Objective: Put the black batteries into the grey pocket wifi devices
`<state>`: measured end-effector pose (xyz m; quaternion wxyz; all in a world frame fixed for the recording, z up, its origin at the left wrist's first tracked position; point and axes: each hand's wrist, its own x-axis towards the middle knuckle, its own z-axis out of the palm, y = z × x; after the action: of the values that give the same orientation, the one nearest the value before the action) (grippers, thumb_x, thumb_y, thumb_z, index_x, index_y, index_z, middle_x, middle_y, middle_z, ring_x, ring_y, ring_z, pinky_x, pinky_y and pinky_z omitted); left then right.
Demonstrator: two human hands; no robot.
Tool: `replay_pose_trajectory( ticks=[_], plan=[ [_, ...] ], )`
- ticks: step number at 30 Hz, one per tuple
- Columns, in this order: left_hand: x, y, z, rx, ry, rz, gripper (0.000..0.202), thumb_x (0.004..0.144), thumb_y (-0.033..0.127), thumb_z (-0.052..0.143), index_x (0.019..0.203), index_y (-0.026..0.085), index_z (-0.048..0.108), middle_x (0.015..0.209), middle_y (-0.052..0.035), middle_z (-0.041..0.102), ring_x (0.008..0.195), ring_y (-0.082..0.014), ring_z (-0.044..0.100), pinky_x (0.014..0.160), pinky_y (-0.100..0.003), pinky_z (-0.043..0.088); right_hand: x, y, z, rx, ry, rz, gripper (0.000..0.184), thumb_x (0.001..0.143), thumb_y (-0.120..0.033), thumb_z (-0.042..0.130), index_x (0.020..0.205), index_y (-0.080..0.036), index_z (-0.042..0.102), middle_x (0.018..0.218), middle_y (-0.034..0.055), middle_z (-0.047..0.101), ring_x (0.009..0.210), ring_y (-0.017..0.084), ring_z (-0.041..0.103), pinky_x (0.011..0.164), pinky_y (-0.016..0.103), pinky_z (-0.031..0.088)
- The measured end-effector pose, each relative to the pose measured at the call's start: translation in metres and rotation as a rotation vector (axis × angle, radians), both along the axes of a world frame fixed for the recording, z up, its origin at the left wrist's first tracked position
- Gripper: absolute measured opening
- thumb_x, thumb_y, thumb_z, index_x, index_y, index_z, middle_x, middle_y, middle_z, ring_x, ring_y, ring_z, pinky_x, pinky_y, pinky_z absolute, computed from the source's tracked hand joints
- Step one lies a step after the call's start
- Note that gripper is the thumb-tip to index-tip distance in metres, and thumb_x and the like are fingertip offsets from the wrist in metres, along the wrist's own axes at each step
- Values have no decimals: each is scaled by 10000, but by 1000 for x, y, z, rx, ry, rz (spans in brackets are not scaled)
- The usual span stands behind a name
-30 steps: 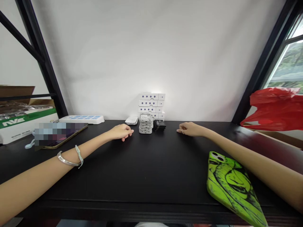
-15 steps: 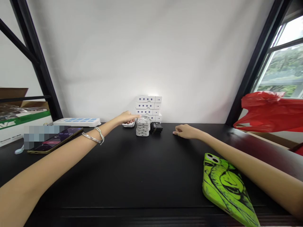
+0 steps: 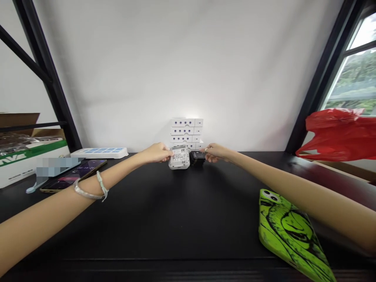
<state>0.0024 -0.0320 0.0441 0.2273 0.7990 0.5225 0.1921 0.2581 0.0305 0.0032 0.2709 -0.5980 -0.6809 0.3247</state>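
Observation:
My left hand [image 3: 157, 152] is closed on a small white device [image 3: 179, 157], tilted up so its labelled face shows, at the far middle of the black table [image 3: 176, 219]. The stack it came from is hidden behind it. My right hand [image 3: 214, 152] reaches in from the right and its fingers close on a small black block [image 3: 196, 158] beside the white device. Behind both stands a pile of small white boxes [image 3: 186, 133] against the wall.
A phone in a green case [image 3: 289, 235] lies face down near the front right. A dark phone [image 3: 73, 178] and a white tray with blue cells [image 3: 100, 152] lie at the left, beside a green and white carton [image 3: 26, 160]. A red plastic bag [image 3: 340, 133] sits at the right.
My left hand went from resting on the table to the white stack and lifted a device, tilting it. My right hand moved left from the table to the black block.

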Motion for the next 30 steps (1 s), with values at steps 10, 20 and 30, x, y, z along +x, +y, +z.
replay_pose_trajectory(
  ticks=[10, 20, 30],
  plan=[
    [24, -44, -41, -117, 180, -130, 431, 760, 477, 489, 463, 166, 478, 468, 7, 510, 432, -107, 453, 480, -232, 372, 6, 4, -3, -222, 243, 0, 138, 734, -189, 698, 746, -156, 564, 602, -26, 562, 476, 43, 485, 473, 143, 465],
    [-3, -42, -30, -63, -6, -486, 1057, 508, 468, 813, 1331, 262, 182, 1379, -136, 364, 1233, -295, 403, 942, -396, 402, 1, -65, 19, -134, 410, 85, 466, 673, -155, 745, 1023, -199, 440, 763, 9, 627, 720, 155, 650, 718, 294, 569],
    [9, -47, -59, -45, -157, -388, 1187, 489, 474, 827, 1361, 258, 51, 1337, -153, 376, 1259, -331, 350, 1016, -485, 331, -28, -93, 1, 236, 24, 335, 431, 614, -328, 769, 935, -200, 512, 723, -18, 567, 695, 166, 584, 646, 326, 503]
  ],
)
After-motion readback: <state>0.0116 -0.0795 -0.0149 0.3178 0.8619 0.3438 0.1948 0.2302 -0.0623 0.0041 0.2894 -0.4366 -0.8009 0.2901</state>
